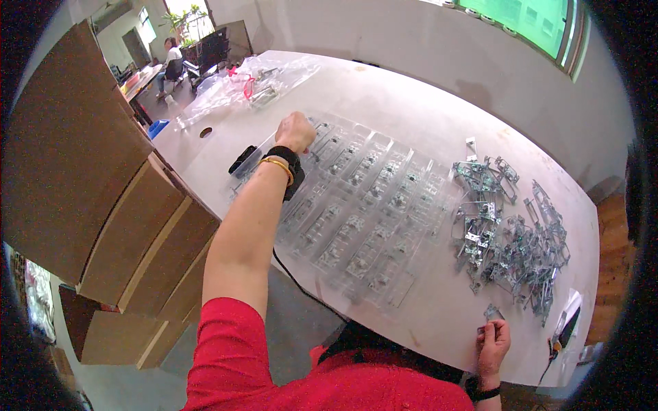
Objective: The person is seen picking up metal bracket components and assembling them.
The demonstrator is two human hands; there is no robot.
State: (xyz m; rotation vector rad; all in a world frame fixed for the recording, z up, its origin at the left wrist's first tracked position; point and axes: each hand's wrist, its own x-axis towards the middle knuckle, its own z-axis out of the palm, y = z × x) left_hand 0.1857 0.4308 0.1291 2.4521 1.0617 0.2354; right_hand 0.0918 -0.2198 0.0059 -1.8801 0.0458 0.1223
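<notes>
Stacked cardboard boxes (103, 205) fill the left of the frame, standing on a grey floor beside the table. In the upper left corner the room opens to a further work area where a seated person (170, 58) sits at a desk, with a plant by a bright window behind.

A large white table (411, 89) with a rounded edge spans the centre. At its upper left lie crumpled clear plastic bags (253, 82). Below them, the person's left hand (296, 131) reaches out across the table to the upper left corner of a clear plastic compartment tray (363, 212). The fingers are curled into a closed fist on the tray edge; whether they pinch anything cannot be told. The wrist carries a black band and a gold bangle. A small black device (242, 159) lies just beside the wrist.

The tray occupies the centre of the table, most compartments each holding a small metal part.

To the right of the tray lies a loose pile of metal brackets (510, 233). At the lower right, at the table edge, the right hand (493, 342) pinches one small metal bracket (492, 314) between the fingertips. A grey wall and a green-tinted window (528, 20) close the upper right.
</notes>
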